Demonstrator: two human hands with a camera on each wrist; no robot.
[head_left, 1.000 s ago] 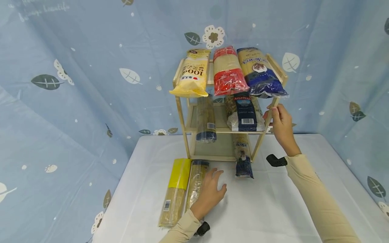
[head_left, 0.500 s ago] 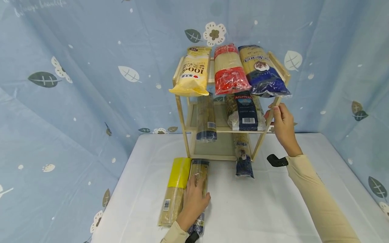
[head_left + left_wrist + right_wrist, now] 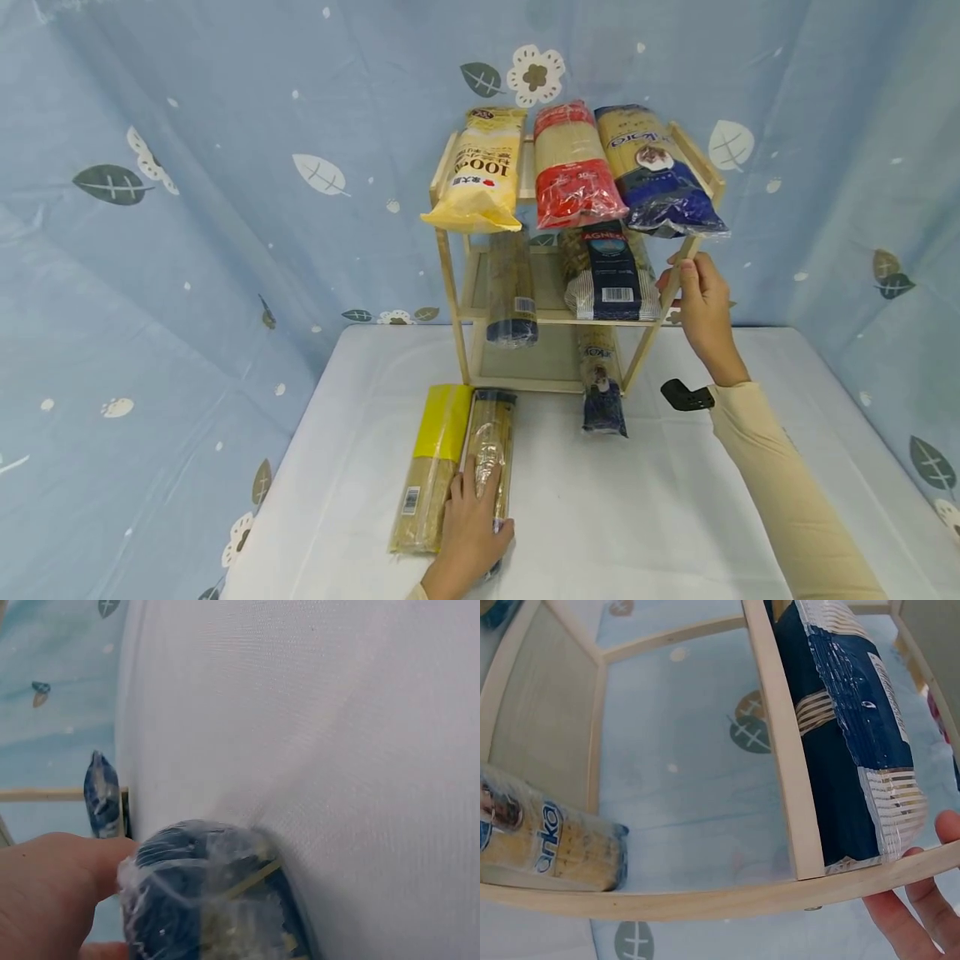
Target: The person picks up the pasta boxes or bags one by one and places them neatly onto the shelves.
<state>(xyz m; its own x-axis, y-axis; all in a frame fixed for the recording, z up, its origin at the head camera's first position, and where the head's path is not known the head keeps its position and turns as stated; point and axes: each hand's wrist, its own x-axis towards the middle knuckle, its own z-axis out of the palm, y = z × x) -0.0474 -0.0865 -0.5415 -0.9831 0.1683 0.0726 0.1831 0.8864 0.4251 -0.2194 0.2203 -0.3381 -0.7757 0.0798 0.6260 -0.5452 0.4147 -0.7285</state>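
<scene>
Left fingers: the left hand (image 3: 471, 533) is laid over the near end of the clear-wrapped spaghetti packet (image 3: 489, 454), fingers curled down along its top and the thumb at its right side; in the left wrist view the thumb (image 3: 71, 859) is pressed against the packet's dark blue end (image 3: 206, 900), so the packet is judged grasped.

Change at the left hand: a second ago the hand was spread flat on the white tablecloth (image 3: 637, 517) to the right of the packet; it has since been drawn leftward and back onto the packet.

Packet position: it lies flat on the cloth, touching the yellow-wrapped noodle packet (image 3: 433, 467) on its left, in front of the wooden rack (image 3: 457, 283); it is unmoved across the frames.

Right fingers: the right hand (image 3: 701, 308) is wrapped round the rack's front right post (image 3: 678, 275), just under the top shelf; this hold is unchanged.

Meaning: the rack is steadied, and a grip on the packet appears just made, with no lift yet.

Rack contents: three packets overhang the top shelf, among them a blue noodle packet (image 3: 660, 179); a navy striped packet (image 3: 609, 271) rests on the middle shelf.
</scene>
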